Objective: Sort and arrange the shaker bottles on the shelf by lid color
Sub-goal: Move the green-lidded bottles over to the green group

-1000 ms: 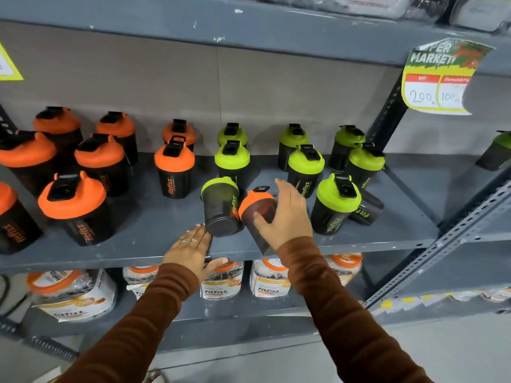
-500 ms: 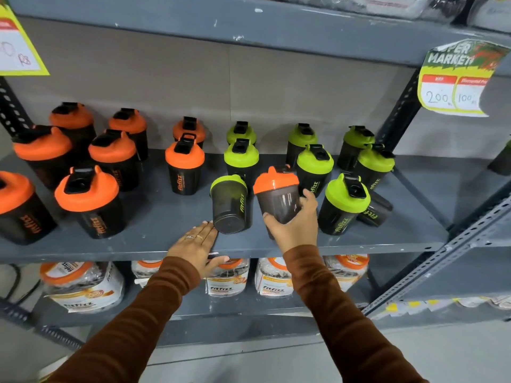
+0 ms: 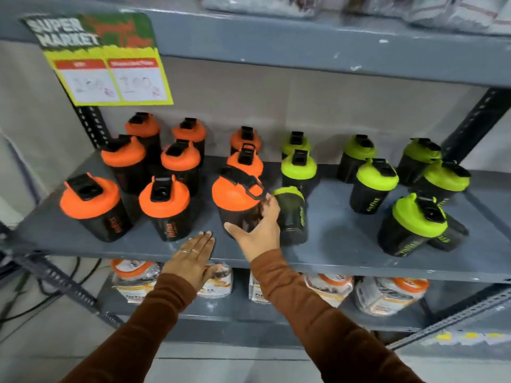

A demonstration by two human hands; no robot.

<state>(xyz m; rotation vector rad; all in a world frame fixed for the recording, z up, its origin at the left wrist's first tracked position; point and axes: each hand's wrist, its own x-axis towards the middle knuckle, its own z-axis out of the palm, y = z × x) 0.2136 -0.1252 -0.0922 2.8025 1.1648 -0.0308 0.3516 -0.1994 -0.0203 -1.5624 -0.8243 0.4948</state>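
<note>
Dark shaker bottles stand on a grey metal shelf [image 3: 345,252]. Several orange-lidded bottles [image 3: 164,196] fill the left half and several green-lidded bottles [image 3: 377,178] the right half. My right hand [image 3: 255,230] grips an orange-lidded bottle [image 3: 235,194] with its black flip cap open, upright at the front of the orange group. Just right of it, a green-lidded bottle [image 3: 290,214] with no visible flip cap touches my fingers. My left hand [image 3: 193,257] lies flat on the shelf's front edge, fingers apart, holding nothing.
A yellow and green price sign [image 3: 105,59] hangs from the upper shelf at the left. Bagged products with orange lids [image 3: 326,287] lie on the lower shelf. A dark bottle [image 3: 449,236] lies on its side behind the front right green bottle. Slotted uprights frame both sides.
My right hand has carried the orange-lidded bottle left past the green-lidded one, to the front of the orange group. The view has swung left. My left hand has stayed on the shelf edge.
</note>
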